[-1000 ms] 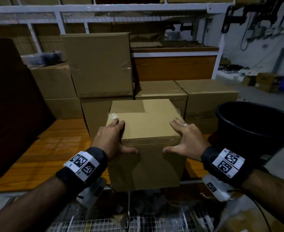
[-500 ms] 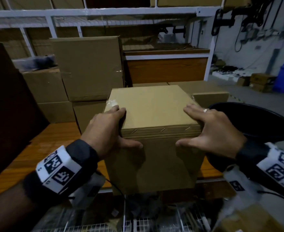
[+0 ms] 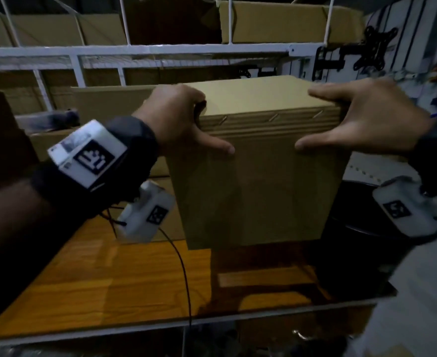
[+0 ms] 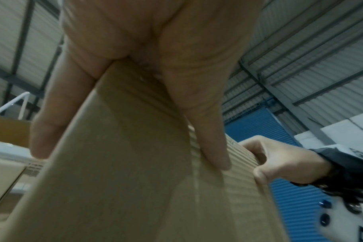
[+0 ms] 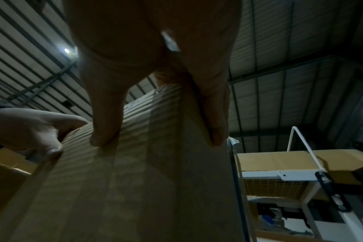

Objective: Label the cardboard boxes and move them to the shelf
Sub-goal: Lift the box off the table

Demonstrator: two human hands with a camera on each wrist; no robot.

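A plain brown cardboard box [image 3: 258,181] hangs in the air above the wooden shelf board [image 3: 135,274], held between both hands. My left hand [image 3: 184,119] grips its upper left corner, fingers over the top and thumb on the front face. My right hand [image 3: 361,119] grips the upper right corner the same way. In the left wrist view the box [image 4: 124,180] fills the frame under my left hand [image 4: 135,106], with the right hand [image 4: 280,163] on its far edge. The right wrist view shows the box [image 5: 135,188] beneath my right hand [image 5: 155,98]. No label shows on the visible faces.
A white metal rack beam [image 3: 135,51] crosses just above and behind the box, with more cardboard boxes [image 3: 276,21] on the level over it. Other boxes [image 3: 104,104] stand at the back of the wooden board. A black tub [image 3: 361,228] sits low on the right.
Both hands have lifted the box off the wooden board and raised it toward the white rack beam. The grip on both top corners is unchanged.
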